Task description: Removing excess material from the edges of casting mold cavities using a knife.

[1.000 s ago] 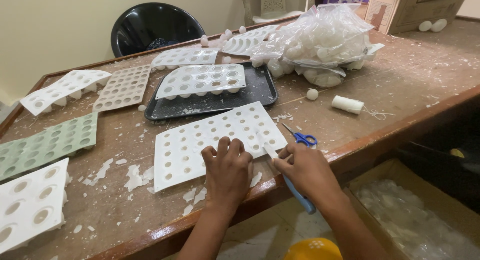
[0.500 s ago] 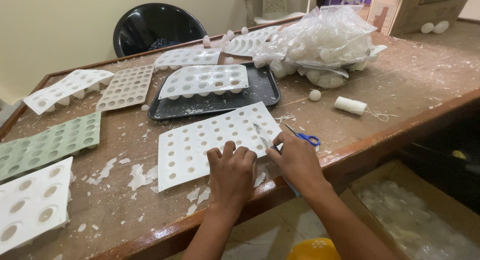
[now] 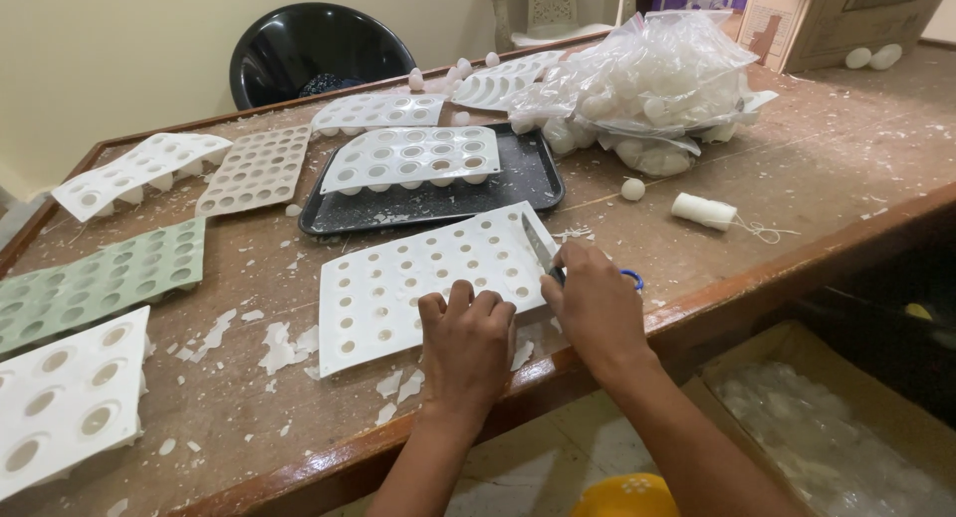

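Your left hand (image 3: 466,340) lies flat, fingers spread, on the near edge of the white mould sheet (image 3: 428,278) in the lower middle of the frame, pinning it to the wooden table (image 3: 846,168). Your right hand (image 3: 596,303) is closed around a knife (image 3: 539,248). A second ago its blue handle stuck out below your wrist, off the table edge; now the hand has moved up and the blade lies along the sheet's right edge, so the scraping or trimming there looks to be under way. The sheet itself has not shifted.

Just above it sits a black tray (image 3: 518,183) carrying another white mould. To the right lie a small white ball (image 3: 632,188) and a spool of white thread (image 3: 703,210); at upper right, a clear plastic bag (image 3: 657,79) of white pieces. Green (image 3: 100,283) and white moulds fill the left side.
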